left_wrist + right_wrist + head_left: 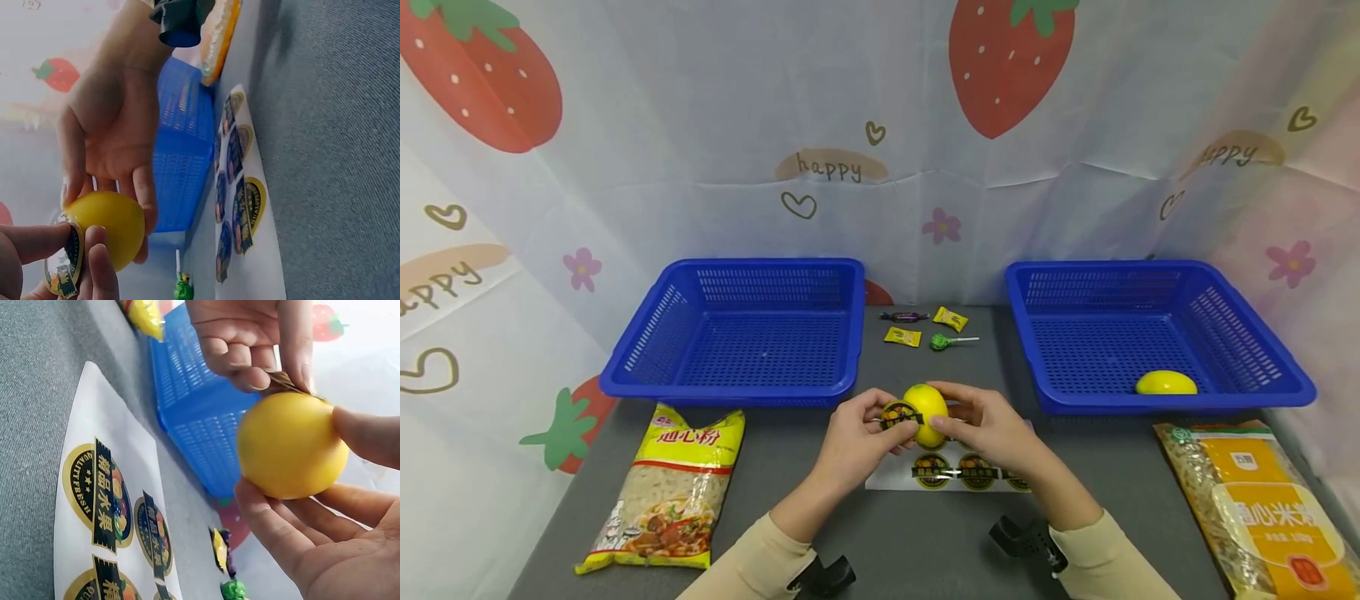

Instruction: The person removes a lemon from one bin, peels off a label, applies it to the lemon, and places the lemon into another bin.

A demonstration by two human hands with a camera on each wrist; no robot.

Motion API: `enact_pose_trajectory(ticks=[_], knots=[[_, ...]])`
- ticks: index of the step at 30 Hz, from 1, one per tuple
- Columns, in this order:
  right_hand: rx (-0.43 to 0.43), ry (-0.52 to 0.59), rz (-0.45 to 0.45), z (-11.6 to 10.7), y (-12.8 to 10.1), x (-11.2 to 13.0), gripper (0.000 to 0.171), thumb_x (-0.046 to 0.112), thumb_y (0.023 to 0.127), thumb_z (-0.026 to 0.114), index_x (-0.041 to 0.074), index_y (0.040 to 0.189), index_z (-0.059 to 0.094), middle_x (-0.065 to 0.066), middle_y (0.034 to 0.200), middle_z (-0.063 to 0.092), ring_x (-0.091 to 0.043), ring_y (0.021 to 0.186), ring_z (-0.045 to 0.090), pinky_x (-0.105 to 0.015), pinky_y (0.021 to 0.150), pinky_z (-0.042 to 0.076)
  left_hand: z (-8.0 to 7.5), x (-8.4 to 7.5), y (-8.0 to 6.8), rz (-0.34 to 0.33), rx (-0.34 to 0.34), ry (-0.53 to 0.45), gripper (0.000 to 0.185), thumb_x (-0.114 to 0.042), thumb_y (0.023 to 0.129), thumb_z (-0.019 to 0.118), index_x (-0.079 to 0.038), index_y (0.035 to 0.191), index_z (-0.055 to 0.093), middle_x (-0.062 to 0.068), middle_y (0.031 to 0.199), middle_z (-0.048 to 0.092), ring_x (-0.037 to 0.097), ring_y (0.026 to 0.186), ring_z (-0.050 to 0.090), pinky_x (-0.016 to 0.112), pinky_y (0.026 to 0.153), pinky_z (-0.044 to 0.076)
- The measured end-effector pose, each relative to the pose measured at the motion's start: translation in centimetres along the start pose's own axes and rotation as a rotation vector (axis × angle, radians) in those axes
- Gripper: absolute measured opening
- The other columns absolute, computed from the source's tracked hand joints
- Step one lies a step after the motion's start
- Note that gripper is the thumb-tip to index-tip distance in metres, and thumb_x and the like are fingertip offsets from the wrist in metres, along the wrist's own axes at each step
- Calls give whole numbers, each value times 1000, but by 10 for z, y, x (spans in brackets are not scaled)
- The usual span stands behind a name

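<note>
A yellow lemon (927,412) is held above the grey table between both hands. My right hand (961,414) grips its right side, the fingers curled round it (275,531). My left hand (886,419) pinches a round black-and-gold fruit sticker (899,415) against the lemon's left side; the left wrist view shows the sticker (65,262) half on the lemon's skin (109,228). Just below the hands lies a white sticker sheet (891,477) with several of the same stickers (100,494). A second lemon (1166,383) lies in the right blue basket (1262,367).
The left blue basket (745,333) holds nothing. Between the baskets lie small wrapped candies (902,337) and a green lollipop (942,341). One pasta bag (666,492) lies at the front left and another (1262,508) at the front right. A strawberry-print curtain hangs behind.
</note>
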State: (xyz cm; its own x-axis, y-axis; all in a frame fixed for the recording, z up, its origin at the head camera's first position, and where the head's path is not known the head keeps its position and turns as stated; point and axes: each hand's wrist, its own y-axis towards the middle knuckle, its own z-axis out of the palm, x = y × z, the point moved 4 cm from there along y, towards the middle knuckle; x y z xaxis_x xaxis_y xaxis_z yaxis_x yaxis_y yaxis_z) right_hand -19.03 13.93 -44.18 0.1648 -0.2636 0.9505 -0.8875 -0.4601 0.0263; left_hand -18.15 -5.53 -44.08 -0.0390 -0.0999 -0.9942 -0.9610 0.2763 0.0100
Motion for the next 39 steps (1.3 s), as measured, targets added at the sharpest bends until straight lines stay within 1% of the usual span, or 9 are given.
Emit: enact_pose_trajectory(ticks=[3,8,15,21,26,29,33,37,39], knots=[[-6,-4,-13,0,0,3,53,21,101,64,2,148,49,-20,140,59,-35,120,64,-30,88,58,0,0,1,-8,6,-19,24,-10,90,76,2,108,64,16,89,74,47,79,71,32,65,61],[-6,-6,-20,1,0,4,52,22,102,63,3,148,49,-19,139,60,-34,120,64,-29,88,57,-1,0,1,-36,14,-24,24,-11,89,78,0,105,65,15,89,75,46,81,71,31,67,60],[-56,16,14,5,0,2,52,27,100,65,3,144,52,-18,131,64,-30,114,67,-30,84,59,3,2,1,-36,24,-26,25,-12,89,78,3,102,63,16,88,74,21,71,72,30,67,60],[-96,7,31,6,-1,2,51,28,98,68,3,141,56,-17,128,66,-27,110,69,-32,82,59,7,4,0,-39,29,-20,27,-16,90,78,3,103,64,15,89,74,24,72,72,31,68,61],[-118,-1,2,3,-3,3,46,26,100,65,6,141,58,-19,126,67,-27,105,71,-41,76,61,4,3,1,8,32,26,24,-22,95,72,1,100,67,16,90,73,32,79,72,32,69,61],[-125,-3,2,2,-3,4,46,26,100,66,7,142,58,-19,129,65,-28,108,70,-44,75,61,3,2,1,31,23,79,25,-27,96,71,-2,96,70,14,91,73,34,82,72,39,71,61],[-115,35,-2,2,-3,6,49,25,101,64,4,144,54,-20,133,63,-29,112,69,-35,81,60,2,0,1,33,-4,130,25,-30,94,74,-5,90,71,10,89,72,35,83,71,49,73,60],[-116,97,-22,3,-5,8,48,22,102,63,2,144,51,-22,135,61,-30,116,67,-26,87,58,1,-3,1,24,-35,154,25,-34,92,76,-9,88,72,6,89,72,32,84,71,42,70,60],[-114,135,-27,4,-5,9,48,21,102,62,1,144,51,-22,135,60,-31,116,66,-26,87,58,0,-3,2,23,-54,169,24,-35,90,77,-11,88,72,4,90,72,28,83,70,37,68,58]])
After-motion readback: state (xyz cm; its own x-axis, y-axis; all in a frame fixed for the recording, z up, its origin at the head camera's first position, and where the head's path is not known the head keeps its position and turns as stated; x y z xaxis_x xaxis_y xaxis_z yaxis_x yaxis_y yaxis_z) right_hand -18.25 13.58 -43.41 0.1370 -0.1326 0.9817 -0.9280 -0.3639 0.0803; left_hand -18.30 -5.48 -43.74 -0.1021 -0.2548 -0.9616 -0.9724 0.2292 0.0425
